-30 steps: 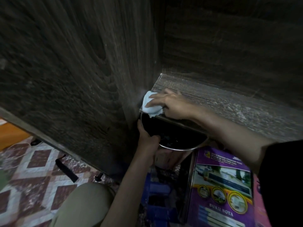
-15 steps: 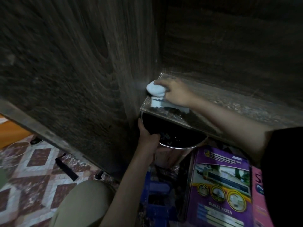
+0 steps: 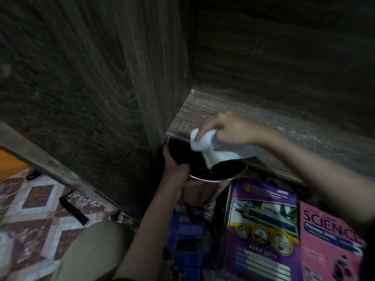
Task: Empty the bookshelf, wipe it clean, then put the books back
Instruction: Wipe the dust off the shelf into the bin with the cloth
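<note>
The white cloth (image 3: 205,147) is bunched up in the right hand (image 3: 229,128). The fingers curl round the top of it. The rest hangs down from the hand, past the front edge of the shelf board (image 3: 203,112). The hand is just above that front edge, near the board's left end. The board is dark wood with lines in it. Behind the hand it runs back into the corner of the bookshelf. Out past the wrist it looks pale and speckled.

Right under the right hand is a shiny metal can (image 3: 205,191), dark inside. It is tucked just below the board's edge. The low tip of the cloth hangs over the can's open top. I cannot tell if it touches inside. The left hand (image 3: 174,173) grips the can at its left rim.

To the left of both hands stands the tall wooden side panel (image 3: 101,88) of the bookshelf.

Under the right arm lie a purple book (image 3: 263,230) and, beside it, a pink book (image 3: 328,240) that says SCIENCE. Below the left hand is something blue (image 3: 188,230), too blurry to name.

Left of the left arm is a knee (image 3: 91,250) in tan cloth. Past it is a red and white tiled floor (image 3: 30,199) with a black strap (image 3: 74,211) lying on it.
</note>
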{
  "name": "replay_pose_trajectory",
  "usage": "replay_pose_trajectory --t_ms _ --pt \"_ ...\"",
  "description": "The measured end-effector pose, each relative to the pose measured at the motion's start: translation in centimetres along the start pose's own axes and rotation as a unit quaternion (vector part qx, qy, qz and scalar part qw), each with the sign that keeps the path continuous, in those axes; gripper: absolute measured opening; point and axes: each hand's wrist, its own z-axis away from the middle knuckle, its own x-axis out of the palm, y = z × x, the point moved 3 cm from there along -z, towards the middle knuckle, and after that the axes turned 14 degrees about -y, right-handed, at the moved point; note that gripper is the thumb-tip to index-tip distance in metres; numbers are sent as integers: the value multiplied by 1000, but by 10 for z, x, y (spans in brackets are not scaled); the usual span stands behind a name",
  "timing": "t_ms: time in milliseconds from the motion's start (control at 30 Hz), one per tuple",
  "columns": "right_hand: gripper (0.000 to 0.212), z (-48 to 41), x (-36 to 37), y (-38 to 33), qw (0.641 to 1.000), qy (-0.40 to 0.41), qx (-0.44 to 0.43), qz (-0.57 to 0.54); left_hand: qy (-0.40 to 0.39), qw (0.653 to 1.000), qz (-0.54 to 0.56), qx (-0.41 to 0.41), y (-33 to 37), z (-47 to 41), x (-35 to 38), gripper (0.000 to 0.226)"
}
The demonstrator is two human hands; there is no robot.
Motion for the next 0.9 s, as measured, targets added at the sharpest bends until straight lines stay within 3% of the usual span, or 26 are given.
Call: replay_pose_trajectory --t_ms 67,100,167,300,467,567,633,733,800,900 --pt "55 9 -20 29 977 109 22 -182 -8 1000 23 -14 2 2 2 87" --pt "58 9 -24 46 961 170 45 -213 -11 999 31 -19 3 3 3 86" --pt "58 4 -15 69 953 240 115 -146 -15 999 35 -21 4 4 5 86" --pt "66 -4 50 65 959 220 175 32 -15 999 35 -19 4 4 5 86" --pt "63 13 94 14 966 246 48 65 -15 999 37 -15 0 2 5 85" --pt "57 32 87 22 965 263 -13 5 -20 999 35 -19 -2 -1 4 86" --pt "55 54 72 45 939 339 43 -40 -19 999 35 -18 -4 -3 3 86" --pt "50 89 62 87 860 452 213 -101 -15 999 30 -18 -5 -4 4 84" --pt "51 91 71 94 817 458 335 -100 -14 999 28 -21 -6 -4 4 84" --pt "59 58 91 65 831 388 395 -56 -18 999 26 -24 -6 -4 7 85"
